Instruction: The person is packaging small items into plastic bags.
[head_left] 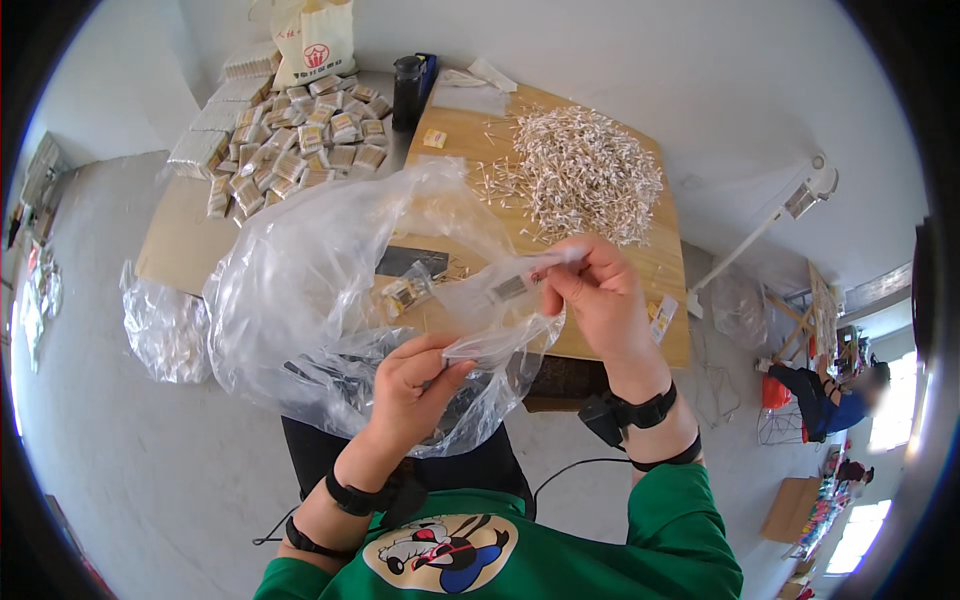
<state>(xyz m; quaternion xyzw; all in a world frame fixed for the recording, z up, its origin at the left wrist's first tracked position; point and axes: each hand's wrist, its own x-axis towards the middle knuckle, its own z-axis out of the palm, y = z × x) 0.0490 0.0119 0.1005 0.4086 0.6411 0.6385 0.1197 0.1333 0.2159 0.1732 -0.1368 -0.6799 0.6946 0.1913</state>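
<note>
A large clear plastic bag (pixel 290 260) stands open and puffed out before me, covering part of the wooden table and my lap. My left hand (pixel 415 390) is closed, pinching the near rim of this bag between thumb and fingers. Higher up and to the right, my right hand (pixel 597 290) pinches the corner of a small clear plastic pouch (pixel 485 300) with a printed patch, stretched over the bag's mouth. Behind the film show a small pack with yellow print (pixel 405 293) and a dark flat piece (pixel 410 262).
A heap of cotton swabs (pixel 590 175) covers the table's far right. Many swab packs (pixel 300 140) lie at the far left beside a black bottle (pixel 407 92) and a cream bag (pixel 313 45). Another filled clear bag (pixel 165 325) stands left; a person (pixel 845 400) sits far right.
</note>
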